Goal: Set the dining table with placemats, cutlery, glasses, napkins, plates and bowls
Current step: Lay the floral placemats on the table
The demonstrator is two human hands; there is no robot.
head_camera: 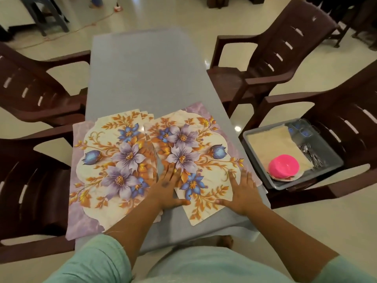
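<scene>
Floral vinyl lies under my flat, spread left hand [170, 186] and right hand [241, 190], pressing the right mat [195, 152] square on the surface [146, 74]. Left mats [114, 160] lie stacked alongside. The tub [255, 154] on the chair [336, 144] keeps napkins, cutlery, bowl within reach.

Four brown plastic chairs stand round one grey table [146, 74]: two on the left [36, 94] [30, 193], two on the right [271, 56] [336, 127]. Floral placemats lie in two groups near the front, one on the left [114, 160] with further edges showing beneath it, one on the right [193, 152]; the exact number cannot be told. One grey tub [253, 148] holds one pink bowl [283, 165]. Two hands [168, 185] [242, 190] show.
</scene>
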